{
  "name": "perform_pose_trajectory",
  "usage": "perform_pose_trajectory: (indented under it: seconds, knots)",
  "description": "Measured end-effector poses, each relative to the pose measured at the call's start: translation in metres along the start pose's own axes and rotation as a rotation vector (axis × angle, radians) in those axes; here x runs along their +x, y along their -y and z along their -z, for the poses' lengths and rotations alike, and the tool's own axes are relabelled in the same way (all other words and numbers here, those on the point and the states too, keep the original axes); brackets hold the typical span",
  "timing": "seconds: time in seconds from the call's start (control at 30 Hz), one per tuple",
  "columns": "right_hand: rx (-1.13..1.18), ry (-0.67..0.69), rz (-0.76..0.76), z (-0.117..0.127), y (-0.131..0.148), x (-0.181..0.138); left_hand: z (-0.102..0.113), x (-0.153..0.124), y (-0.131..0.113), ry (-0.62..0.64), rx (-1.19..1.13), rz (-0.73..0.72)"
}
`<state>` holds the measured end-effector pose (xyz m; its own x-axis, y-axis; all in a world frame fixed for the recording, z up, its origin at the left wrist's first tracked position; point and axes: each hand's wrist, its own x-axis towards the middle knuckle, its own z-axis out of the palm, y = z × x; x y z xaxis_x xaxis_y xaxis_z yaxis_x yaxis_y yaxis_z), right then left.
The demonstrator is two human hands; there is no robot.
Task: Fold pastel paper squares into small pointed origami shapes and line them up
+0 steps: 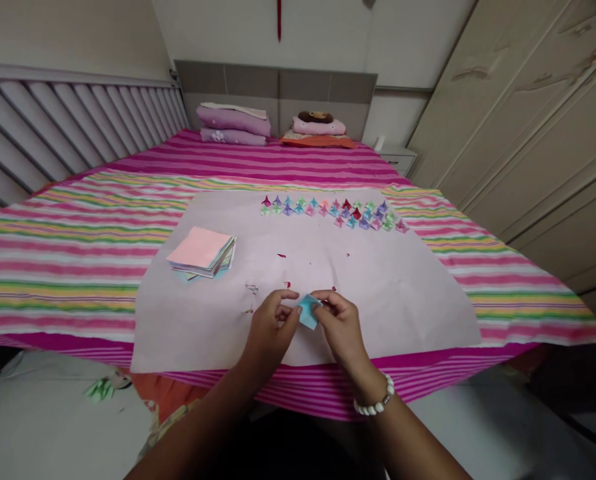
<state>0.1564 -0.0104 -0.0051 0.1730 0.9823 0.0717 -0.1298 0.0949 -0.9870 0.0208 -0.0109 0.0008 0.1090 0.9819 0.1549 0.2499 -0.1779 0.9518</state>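
Note:
A small folded piece of light blue paper [308, 311] is pinched between both my hands just above a large pale sheet [403, 287] spread on the bed. My left hand [271, 327] grips its left edge with thumb and fingers closed. My right hand [339, 321], with a white bead bracelet at the wrist, holds its right side, fingers curled. A stack of square coloured papers [203, 253], pink on top, lies to the left. Several small folded paper shapes [333, 212] in many colours are lined up in rows at the far side of the sheet.
The bed carries a pink, green and yellow striped cover [68, 247]. Folded purple bedding [233, 123] and a pink pillow [318, 127] lie at the headboard. A cream wardrobe [533, 120] stands to the right. Green paper scraps [99, 389] lie on the floor at left.

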Motion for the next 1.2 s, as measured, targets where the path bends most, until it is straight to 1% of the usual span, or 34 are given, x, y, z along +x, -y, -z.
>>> perform_pose_trajectory:
  seconds: [0.1, 0.13, 0.2, 0.3, 0.4, 0.53, 0.63, 0.73, 0.8, 0.9, 1.0, 1.1, 1.2]
  knots:
    - [0.048, -0.031, -0.071, 0.001, -0.001, 0.001, 0.004, -0.001, 0.003, -0.044, 0.093, -0.241]
    - [0.051, -0.038, -0.077, 0.002, -0.001, 0.002, 0.006, -0.002, 0.004, -0.039, 0.148, -0.318]
    - [0.051, -0.037, -0.074, 0.003, -0.001, 0.002, 0.009, -0.003, 0.007, 0.018, 0.264, -0.436]
    - [0.063, -0.019, -0.060, 0.004, -0.001, 0.002, 0.013, -0.003, 0.010, 0.104, 0.404, -0.539]
    - [0.086, 0.011, -0.059, 0.004, -0.002, 0.001, 0.014, -0.002, 0.011, 0.117, 0.434, -0.553]
    - [0.109, 0.109, -0.052, 0.005, 0.000, 0.000, 0.013, 0.002, 0.010, 0.078, 0.265, -0.507]
    - [0.108, 0.157, -0.034, 0.007, 0.001, -0.001, 0.013, 0.004, 0.007, -0.010, 0.152, -0.411]
    - [0.113, 0.201, -0.035, 0.007, 0.002, -0.002, 0.014, 0.006, 0.005, -0.084, 0.092, -0.302]
    - [0.105, 0.233, -0.061, 0.006, 0.002, -0.002, 0.015, 0.006, 0.003, -0.080, 0.047, -0.218]
    - [0.084, 0.239, -0.089, 0.004, 0.000, -0.002, 0.016, 0.006, 0.000, -0.028, -0.040, -0.095]
    - [0.052, 0.216, -0.095, 0.004, -0.002, -0.002, 0.015, 0.006, -0.001, 0.023, -0.108, -0.030]
    - [0.020, 0.213, -0.099, 0.004, -0.002, -0.002, 0.012, 0.008, 0.000, 0.005, -0.163, 0.010]
    - [0.005, 0.213, -0.109, 0.003, -0.001, -0.004, 0.009, 0.011, -0.001, -0.035, -0.314, 0.094]
